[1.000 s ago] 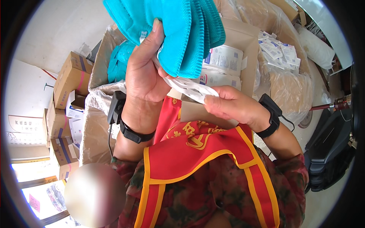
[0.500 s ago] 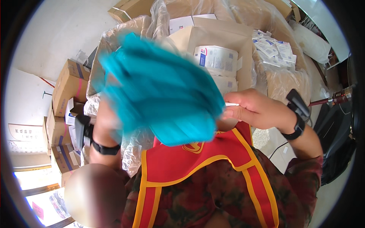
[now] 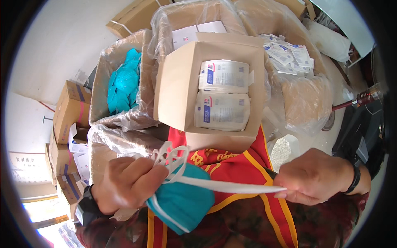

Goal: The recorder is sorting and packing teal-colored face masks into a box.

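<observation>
A teal face mask [image 3: 182, 202] with white elastic straps hangs low in front of my chest. My left hand [image 3: 128, 182] is closed round its upper left edge and a bunch of looped straps. One flat white strap [image 3: 231, 187] runs taut to the right. Its far end is pinched between the thumb and fingers of my right hand [image 3: 310, 177]. Part of the mask is hidden behind my left fingers.
An open carton [image 3: 173, 95] holding white packets [image 3: 223, 109] stands right ahead. To its left, a plastic-lined box [image 3: 99, 95] contains teal masks [image 3: 124, 82]. Small packets [image 3: 289, 53] lie piled at the far right. Brown cartons [image 3: 68, 111] stack up along the left.
The blurred teal mass that covered the middle has come down and left, baring the carton and teal pile. Both hands are lower, and the strap between them is now visible.
</observation>
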Demonstrator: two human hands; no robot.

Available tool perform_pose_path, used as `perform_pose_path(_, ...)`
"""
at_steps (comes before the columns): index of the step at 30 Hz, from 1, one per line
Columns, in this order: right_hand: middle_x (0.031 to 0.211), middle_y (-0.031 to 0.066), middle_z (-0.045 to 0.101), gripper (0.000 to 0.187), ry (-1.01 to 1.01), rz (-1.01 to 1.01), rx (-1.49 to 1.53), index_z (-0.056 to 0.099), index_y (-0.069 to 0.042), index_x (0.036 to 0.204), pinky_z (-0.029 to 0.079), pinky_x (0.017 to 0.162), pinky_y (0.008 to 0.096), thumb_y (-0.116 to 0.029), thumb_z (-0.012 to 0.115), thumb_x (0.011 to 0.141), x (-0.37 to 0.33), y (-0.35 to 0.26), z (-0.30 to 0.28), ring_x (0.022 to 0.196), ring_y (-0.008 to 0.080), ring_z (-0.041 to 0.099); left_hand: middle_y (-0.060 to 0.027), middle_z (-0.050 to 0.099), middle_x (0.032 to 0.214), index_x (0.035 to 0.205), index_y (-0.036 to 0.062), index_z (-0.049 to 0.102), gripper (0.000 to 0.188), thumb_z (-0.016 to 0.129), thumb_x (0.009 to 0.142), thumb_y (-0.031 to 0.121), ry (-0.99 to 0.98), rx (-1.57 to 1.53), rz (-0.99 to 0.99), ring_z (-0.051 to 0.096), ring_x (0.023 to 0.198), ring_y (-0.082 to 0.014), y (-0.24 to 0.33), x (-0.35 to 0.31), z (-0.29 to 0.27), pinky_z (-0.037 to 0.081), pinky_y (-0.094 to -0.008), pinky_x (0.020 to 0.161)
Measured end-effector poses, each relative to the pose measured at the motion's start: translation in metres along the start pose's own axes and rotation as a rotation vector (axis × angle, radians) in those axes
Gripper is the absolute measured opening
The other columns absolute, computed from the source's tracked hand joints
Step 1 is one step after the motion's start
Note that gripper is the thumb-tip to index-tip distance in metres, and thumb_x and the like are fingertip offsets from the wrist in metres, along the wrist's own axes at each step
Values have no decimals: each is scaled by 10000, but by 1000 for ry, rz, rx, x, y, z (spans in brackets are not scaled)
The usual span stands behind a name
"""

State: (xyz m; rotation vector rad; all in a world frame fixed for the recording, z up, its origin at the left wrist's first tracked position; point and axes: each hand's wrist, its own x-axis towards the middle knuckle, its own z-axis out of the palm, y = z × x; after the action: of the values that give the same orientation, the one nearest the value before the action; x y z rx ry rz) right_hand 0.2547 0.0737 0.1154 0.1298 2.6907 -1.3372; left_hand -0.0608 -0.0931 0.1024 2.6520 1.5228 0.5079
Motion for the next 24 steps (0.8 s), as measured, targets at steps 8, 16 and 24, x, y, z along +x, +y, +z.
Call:
perform_pose_path(8,719,50,539,144,-47,125,125,549,-97,946,467,536,361,-135,653,855,-27,-6,-1,682,264,614,-40,468,654,938,-4,605,419,714,565,153,28,-20,-15,504,455,-181,-10,-5,7,406,-306,374)
perform_pose_path(16,696,-38,482,404,854,408,378,545,-51,815,349,498,242,-425,484,954,-111,54,8,550,92,428,-216,645,863,1028,-39,596,282,616,786,104,280,131,-865,634,788,-394,-117,-115,8,498,-399,702)
perform_pose_path(24,709,1,540,130,1170,347,1391,560,-52,945,321,425,186,-176,523,949,-115,175,102,514,52,425,-149,634,891,1055,-62,584,459,637,824,331,464,-71,-527,624,769,-247,-93,-51,85,483,-339,717)
